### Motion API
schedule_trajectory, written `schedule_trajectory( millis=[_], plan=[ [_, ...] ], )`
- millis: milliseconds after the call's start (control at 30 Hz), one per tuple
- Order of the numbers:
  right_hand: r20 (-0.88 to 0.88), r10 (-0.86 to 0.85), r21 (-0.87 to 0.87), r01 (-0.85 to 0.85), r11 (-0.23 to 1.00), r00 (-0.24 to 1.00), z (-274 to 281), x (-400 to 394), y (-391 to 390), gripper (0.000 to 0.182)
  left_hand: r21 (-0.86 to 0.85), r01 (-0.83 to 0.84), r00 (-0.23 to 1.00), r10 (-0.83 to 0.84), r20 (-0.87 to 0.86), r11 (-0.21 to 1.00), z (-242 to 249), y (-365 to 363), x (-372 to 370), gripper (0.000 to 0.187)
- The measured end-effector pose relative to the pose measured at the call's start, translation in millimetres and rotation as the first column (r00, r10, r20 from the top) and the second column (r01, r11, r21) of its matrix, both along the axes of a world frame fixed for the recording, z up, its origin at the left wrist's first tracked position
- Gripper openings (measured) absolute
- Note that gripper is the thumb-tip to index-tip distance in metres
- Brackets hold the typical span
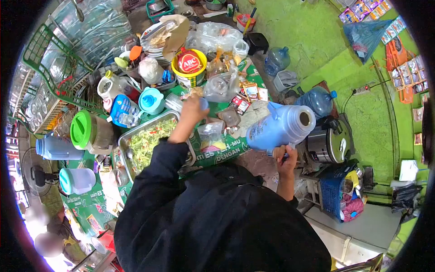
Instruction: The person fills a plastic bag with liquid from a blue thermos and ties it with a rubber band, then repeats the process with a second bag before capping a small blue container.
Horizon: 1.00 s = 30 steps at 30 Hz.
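A blue thermos [272, 128] with a patterned side is tilted to the right, its round mouth uncovered. My right hand [284, 159] is closed around its handle. Above the green-covered table [231, 147], my left hand [191, 113] grips a small round blue lid [203, 106], partly hidden by the fingers. My left forearm crosses a metal tray [192, 156] of shredded vegetables [147, 143]. Just right of that hand are clear plastic containers [219, 86] and coffee sachets [241, 103].
Behind the tray stand a light-blue pitcher [152, 100] and a yellow bucket [189, 68]. Green-lidded [80, 129] and teal-lidded containers [77, 181] are at left. A rice cooker [328, 143], water jug [317, 102] and blue basket [331, 192] are at right.
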State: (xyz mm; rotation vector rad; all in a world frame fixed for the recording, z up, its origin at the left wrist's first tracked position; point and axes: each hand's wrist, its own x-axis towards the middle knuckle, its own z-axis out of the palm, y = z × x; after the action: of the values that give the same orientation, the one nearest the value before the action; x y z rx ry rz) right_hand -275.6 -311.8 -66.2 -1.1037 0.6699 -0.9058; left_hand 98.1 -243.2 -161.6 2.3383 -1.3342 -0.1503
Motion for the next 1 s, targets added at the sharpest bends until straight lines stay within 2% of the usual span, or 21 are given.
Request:
schedule_trajectory(
  millis=[67,133,200,267,300,333,400,433,467,533,600,667,700,733,767,800,867,900,933,967,1000],
  plan=[
    [0.036,-0.062,0.028,0.061,0.998,0.997,9,10,1,0.049,0.015,-0.124,0.974,0.125,-0.187,0.992,75,9,0,0.070],
    [0.008,0.125,-0.047,-0.124,0.991,0.992,10,6,-4,0.050,-0.176,-0.110,0.943,0.047,-0.330,0.978,147,9,-17,0.066],
    [0.080,0.162,-0.042,-0.159,0.986,0.984,14,11,-9,0.049,-0.403,-0.034,0.813,-0.209,-0.543,0.915,195,-4,-41,0.058],
    [0.011,0.217,-0.046,-0.217,0.975,0.976,10,12,-17,0.047,-0.587,0.075,0.757,-0.429,-0.493,0.806,224,-24,-78,0.057],
    [0.002,0.249,-0.051,-0.249,0.967,0.968,13,15,-22,0.046,-0.634,0.178,0.799,-0.486,-0.353,0.753,237,-35,-98,0.060],
    [0.002,0.258,-0.055,-0.258,0.965,0.966,14,15,-26,0.046,-0.663,0.284,0.823,-0.531,-0.203,0.693,245,-46,-117,0.062],
    [-0.026,0.306,-0.054,-0.307,0.950,0.952,16,17,-32,0.046,-0.626,0.376,0.782,-0.597,-0.182,0.683,245,-63,-152,0.066],
    [-0.104,0.285,-0.052,-0.292,0.955,0.953,23,19,-34,0.048,-0.541,0.415,0.858,-0.513,-0.036,0.731,241,-68,-164,0.070],
    [-0.102,0.298,-0.051,-0.304,0.951,0.949,23,17,-39,0.048,-0.539,0.407,0.864,-0.502,-0.035,0.737,240,-71,-173,0.070],
    [-0.030,0.360,-0.003,-0.360,0.933,0.933,24,12,-47,0.046,-0.488,0.313,0.936,-0.353,0.012,0.815,240,-76,-185,0.071],
    [-0.072,0.379,-0.001,-0.380,0.925,0.923,29,6,-51,0.046,-0.459,0.308,0.937,-0.350,-0.008,0.834,234,-83,-188,0.077],
    [-0.116,0.390,-0.001,-0.393,0.920,0.913,29,1,-50,0.046,-0.606,0.395,0.774,-0.605,-0.186,0.691,226,-91,-182,0.081],
    [-0.085,0.393,0.016,-0.394,0.919,0.915,26,1,-47,0.045,-0.605,0.393,0.777,-0.602,-0.185,0.693,220,-92,-181,0.081],
    [-0.055,0.395,0.036,-0.393,0.919,0.917,24,0,-44,0.045,-0.725,0.231,0.557,-0.700,-0.448,0.648,212,-92,-181,0.083],
    [-0.058,0.413,0.057,-0.410,0.910,0.909,22,-1,-44,0.044,-0.777,0.032,0.245,-0.759,-0.604,0.629,206,-93,-179,0.084],
    [-0.054,0.414,0.055,-0.411,0.910,0.909,21,0,-45,0.044,-0.777,0.035,0.248,-0.759,-0.602,0.628,204,-91,-177,0.084],
    [-0.035,0.407,0.093,-0.403,0.911,0.913,18,-1,-44,0.040,-0.622,0.340,0.641,-0.658,-0.395,0.705,200,-82,-178,0.092],
    [-0.093,0.418,0.147,-0.403,0.903,0.904,22,-2,-45,0.035,-0.580,0.380,0.828,-0.545,-0.135,0.720,197,-79,-186,0.094],
    [-0.089,0.425,0.149,-0.409,0.900,0.901,14,-3,-44,0.035,-0.577,0.376,0.832,-0.539,-0.135,0.725,195,-75,-200,0.094],
    [-0.253,0.361,-0.070,-0.390,0.918,0.897,-1,-5,-41,0.033,-0.606,0.214,0.926,-0.356,-0.124,0.766,194,-73,-218,0.091],
    [-0.397,0.258,-0.286,-0.385,0.877,0.881,-1,-4,-38,0.031,-0.635,0.045,0.980,-0.157,-0.122,0.772,194,-75,-231,0.088]
  ],
)
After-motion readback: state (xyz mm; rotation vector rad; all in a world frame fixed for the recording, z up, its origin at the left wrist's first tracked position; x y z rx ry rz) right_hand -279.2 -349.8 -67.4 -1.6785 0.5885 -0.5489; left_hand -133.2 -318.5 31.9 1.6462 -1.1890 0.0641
